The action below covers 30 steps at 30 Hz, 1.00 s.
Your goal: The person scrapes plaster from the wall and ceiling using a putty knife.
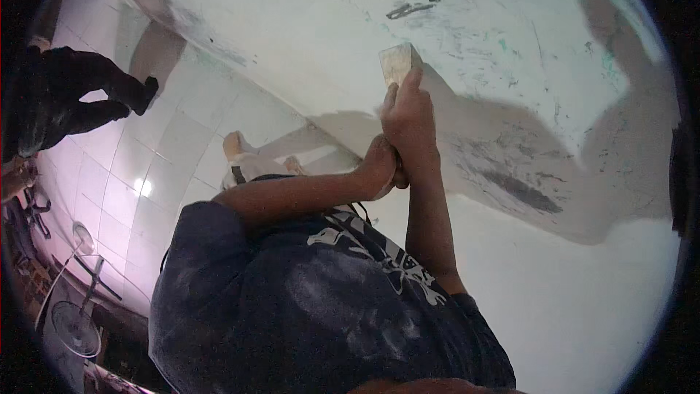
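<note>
A pale block [398, 61], perhaps a sanding block, is held in my right hand [411, 109], with fingers and thumb along its sides. Beside it is a white wall [328, 54] with dark grey smears and greenish patches. The block's shadow starts right at its edge; whether it touches the wall I cannot tell. My left hand [378, 167] is wrapped around my right wrist, and its fingertips show on the far side. Pale dust marks the front of my dark printed shirt [339, 295].
Another person in dark trousers [71, 93] is at the left on the tiled floor [158, 175]. A fan [76, 328] and a cable [52, 290] are at the lower left. My bare foot [233, 143] is near the wall's base. Broad shadows fall across the wall.
</note>
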Available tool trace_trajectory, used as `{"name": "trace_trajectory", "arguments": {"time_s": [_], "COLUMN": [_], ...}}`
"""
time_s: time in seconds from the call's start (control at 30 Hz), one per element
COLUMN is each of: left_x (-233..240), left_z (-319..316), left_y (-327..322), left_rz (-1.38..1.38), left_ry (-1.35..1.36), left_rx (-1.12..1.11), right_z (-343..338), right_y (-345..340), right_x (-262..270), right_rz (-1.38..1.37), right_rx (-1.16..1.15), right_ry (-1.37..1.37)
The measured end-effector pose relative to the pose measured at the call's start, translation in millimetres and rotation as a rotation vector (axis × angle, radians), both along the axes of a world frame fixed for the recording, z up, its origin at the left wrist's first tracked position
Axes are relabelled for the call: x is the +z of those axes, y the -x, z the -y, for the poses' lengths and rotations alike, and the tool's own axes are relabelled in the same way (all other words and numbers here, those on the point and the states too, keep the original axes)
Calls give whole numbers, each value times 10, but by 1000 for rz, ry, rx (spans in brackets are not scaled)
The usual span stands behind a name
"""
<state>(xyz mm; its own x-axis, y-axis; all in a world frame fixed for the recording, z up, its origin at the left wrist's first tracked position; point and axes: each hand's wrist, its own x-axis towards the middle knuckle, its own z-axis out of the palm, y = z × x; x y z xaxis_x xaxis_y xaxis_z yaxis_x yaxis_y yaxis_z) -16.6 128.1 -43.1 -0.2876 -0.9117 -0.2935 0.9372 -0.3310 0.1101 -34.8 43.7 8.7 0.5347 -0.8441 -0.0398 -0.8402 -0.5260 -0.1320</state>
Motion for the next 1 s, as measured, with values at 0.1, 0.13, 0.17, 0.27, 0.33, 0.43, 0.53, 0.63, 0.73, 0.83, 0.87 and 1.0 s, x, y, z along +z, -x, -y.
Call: {"name": "trace_trajectory", "arguments": {"time_s": [0.1, 0.13, 0.17, 0.27, 0.33, 0.43, 0.53, 0.63, 0.73, 0.83, 0.87, 1.0], "left_x": [35, 11, 8, -33, 18, 31, -61, -77, 54, -84, -203, 9], "left_z": [-53, -33, -39, 7, -50, -7, -36, -113, -140, -106, -70, -7], "left_y": [27, 30, 52, 28, -12, 4, -17, 46, 58, -24, 32, -22], "left_rz": [65, 60, 56, 53, 60, 75, 80, 71, 140, 89, 71, 91], "left_ry": [-9, -2, 5, -59, -33, -41, -109, -89, -114, -111, -30, -186], "left_rx": [-52, -42, -30, -74, -46, -24, -50, -29, -30, -38, 39, 86], "right_z": [-54, -28, -74, 40, 14, 35, -22, 6, -50, -35, -64, 137], "right_y": [38, 28, 60, 44, 20, 9, -43, -85, -43, -67, -94, -132], "right_x": [37, 29, 9, -106, -71, -81, -121, -58, -41, 18, 92, -189], "right_rz": [36, 51, 53, 51, 71, 81, -28, -18, 29, 18, 48, 119], "right_rx": [-19, 24, 9, -3, -3, 36, 6, 46, -50, -106, -88, 40], "right_ry": [-9, -6, -6, 21, -14, 8, 67, 66, -1, -68, -109, 22]}}
